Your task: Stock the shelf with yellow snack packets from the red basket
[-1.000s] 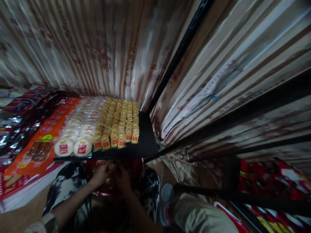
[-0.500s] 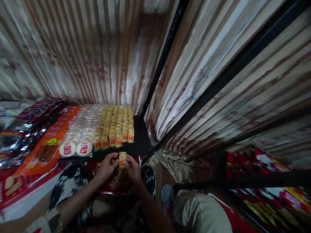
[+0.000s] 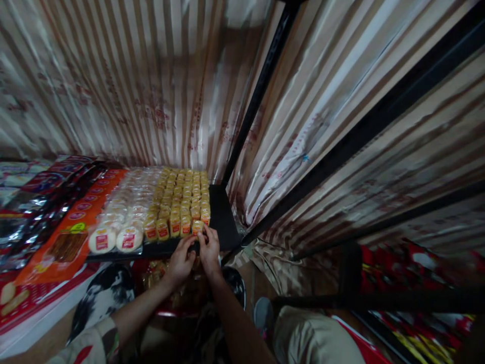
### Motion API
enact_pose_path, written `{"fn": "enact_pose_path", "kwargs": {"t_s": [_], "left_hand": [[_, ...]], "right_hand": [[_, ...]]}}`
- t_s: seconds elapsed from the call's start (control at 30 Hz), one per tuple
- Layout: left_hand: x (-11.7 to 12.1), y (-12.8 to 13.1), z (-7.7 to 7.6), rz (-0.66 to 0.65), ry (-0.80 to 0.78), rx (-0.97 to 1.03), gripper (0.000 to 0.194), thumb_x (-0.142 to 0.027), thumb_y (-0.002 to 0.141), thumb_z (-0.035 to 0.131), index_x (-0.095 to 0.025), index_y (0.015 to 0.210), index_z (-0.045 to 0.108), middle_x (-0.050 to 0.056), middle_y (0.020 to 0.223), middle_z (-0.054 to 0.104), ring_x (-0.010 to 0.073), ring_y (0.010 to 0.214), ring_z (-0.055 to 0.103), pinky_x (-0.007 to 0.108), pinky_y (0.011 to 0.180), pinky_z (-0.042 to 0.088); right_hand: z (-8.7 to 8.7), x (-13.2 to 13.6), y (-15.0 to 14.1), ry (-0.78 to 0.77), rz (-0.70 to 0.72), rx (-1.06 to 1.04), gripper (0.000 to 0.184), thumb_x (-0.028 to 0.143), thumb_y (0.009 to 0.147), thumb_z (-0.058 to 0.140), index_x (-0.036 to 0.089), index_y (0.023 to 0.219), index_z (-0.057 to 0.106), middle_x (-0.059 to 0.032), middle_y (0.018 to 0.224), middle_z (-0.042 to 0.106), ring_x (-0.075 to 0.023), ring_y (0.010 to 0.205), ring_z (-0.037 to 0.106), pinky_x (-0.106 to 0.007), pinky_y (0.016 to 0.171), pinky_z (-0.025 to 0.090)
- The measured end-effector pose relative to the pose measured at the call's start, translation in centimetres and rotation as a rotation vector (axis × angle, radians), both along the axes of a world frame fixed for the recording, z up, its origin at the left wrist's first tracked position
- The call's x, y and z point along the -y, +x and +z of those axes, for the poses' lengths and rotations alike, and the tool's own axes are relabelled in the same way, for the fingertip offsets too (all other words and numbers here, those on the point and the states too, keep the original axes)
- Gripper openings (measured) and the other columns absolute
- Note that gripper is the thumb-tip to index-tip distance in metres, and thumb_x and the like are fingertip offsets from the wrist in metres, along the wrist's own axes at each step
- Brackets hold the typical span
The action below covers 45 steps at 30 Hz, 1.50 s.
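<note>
My right hand (image 3: 209,250) pinches a small yellow wrapped cake (image 3: 197,227) with a red label, at the front end of the rightmost rows of matching yellow cakes (image 3: 175,202). The rows stand on a black shelf (image 3: 222,212). Close beside it is my left hand (image 3: 181,263), thumb and fingers apart, fingertips just below the held cake; whether they touch it I cannot tell. Beneath the shelf edge, between my knees, a dim red container (image 3: 176,312) holds more shiny wrapped pieces, partly hidden by my forearms.
Left of the yellow cakes stand rows of round white wrapped cakes (image 3: 129,238), an orange snack packet (image 3: 62,242) and dark shiny packets (image 3: 45,202). Black frame bars (image 3: 322,177) cross before a striped curtain (image 3: 151,91). Another person's leg (image 3: 312,336) is at lower right, near red packets (image 3: 397,268).
Both hands rose from the red container with a yellow cake, held between them half a second ago. The cake has since moved forward to the front of the rows, in my right hand.
</note>
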<state>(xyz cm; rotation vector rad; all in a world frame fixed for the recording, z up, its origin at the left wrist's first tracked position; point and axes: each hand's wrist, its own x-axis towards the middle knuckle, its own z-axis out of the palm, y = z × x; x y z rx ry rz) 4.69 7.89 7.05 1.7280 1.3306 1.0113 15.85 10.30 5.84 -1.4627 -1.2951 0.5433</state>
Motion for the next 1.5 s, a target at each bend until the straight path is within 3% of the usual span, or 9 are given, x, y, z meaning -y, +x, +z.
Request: {"fn": "enact_pose_path", "kwargs": {"t_s": [0.2,0.37,0.53,0.9,1.13,1.5], "left_hand": [[-0.6,-0.2,-1.2,-0.005,0.079,-0.096,0.046,-0.013,0.074,0.041,-0.015,0.119,0.051,0.013,0.128,0.049,0.022,0.121,0.045,0.042,0.103,0.037],[-0.5,-0.1,-2.0,0.002,0.113,-0.117,0.047,-0.01,0.076,0.037,-0.014,0.12,0.051,0.013,0.133,0.045,0.022,0.125,0.041,0.041,0.104,0.036],[-0.6,0.1,-2.0,-0.005,0.109,-0.133,0.047,-0.007,0.076,0.034,-0.012,0.12,0.051,0.014,0.136,0.042,0.0207,0.128,0.038,0.038,0.107,0.033],[-0.5,0.0,-2.1,-0.062,0.087,-0.126,0.05,-0.008,0.079,0.031,-0.015,0.128,0.043,0.012,0.135,0.043,0.0177,0.126,0.039,0.039,0.107,0.033],[-0.9,0.0,-2.4,-0.065,0.082,-0.136,0.052,-0.006,0.077,0.032,-0.014,0.127,0.044,0.013,0.135,0.044,0.0197,0.126,0.04,0.041,0.106,0.034],[-1.0,-0.3,-3.0,-0.067,0.11,-0.171,0.056,-0.005,0.076,0.032,-0.017,0.13,0.042,0.011,0.136,0.045,0.0184,0.126,0.04,0.041,0.106,0.035]], "right_hand": [[-1.2,-0.5,-0.7,-0.004,-0.048,-0.012,0.036,0.032,0.085,0.046,0.015,0.116,0.052,-0.01,0.101,0.056,-0.0194,0.093,0.056,-0.033,0.082,0.049],[-1.5,-0.7,-1.1,-0.036,-0.081,-0.072,0.023,0.029,0.084,0.046,0.016,0.103,0.049,-0.0093,0.102,0.055,-0.017,0.083,0.058,-0.033,0.077,0.05],[-1.1,-1.0,-1.3,0.006,-0.077,0.006,0.015,0.027,0.084,0.045,0.017,0.095,0.051,-0.008,0.096,0.053,-0.0179,0.087,0.054,-0.032,0.078,0.05],[-1.4,-1.0,-1.2,0.061,-0.094,0.168,0.016,0.028,0.088,0.041,0.018,0.084,0.054,-0.0069,0.087,0.054,-0.0191,0.084,0.05,-0.034,0.077,0.046],[-2.2,-1.0,-0.9,0.157,-0.051,0.231,0.025,0.025,0.091,0.035,0.016,0.093,0.058,-0.0091,0.095,0.06,-0.0184,0.095,0.053,-0.034,0.087,0.043],[-2.6,-1.0,-0.8,0.177,-0.06,0.267,0.031,0.025,0.091,0.035,0.014,0.102,0.062,-0.0114,0.098,0.06,-0.0188,0.096,0.054,-0.034,0.086,0.045]]}}
